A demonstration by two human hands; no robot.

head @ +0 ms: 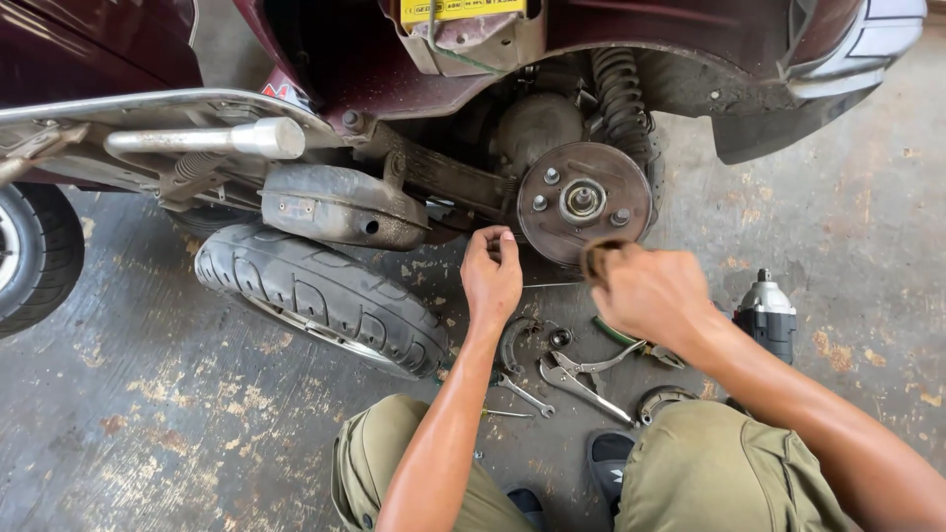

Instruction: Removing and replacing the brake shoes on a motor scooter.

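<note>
1. our right hand (645, 291) grips a small brown brush (598, 258) just below the hub (583, 201).
2. our left hand (492, 273) is loosely curled at the hub's lower left edge; we cannot tell what it pinches.
3. pliers (581, 379), a wrench (524, 395) and an impact driver (767, 313) lie on the floor (148, 394), with the tyre (320, 296) at left.

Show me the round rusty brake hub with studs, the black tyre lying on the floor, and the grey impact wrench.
Round rusty brake hub with studs (552, 222), head view, on its flat face.
Black tyre (325, 296), head view, on the tread.
Grey impact wrench (768, 300), head view, on its grey body.
</note>
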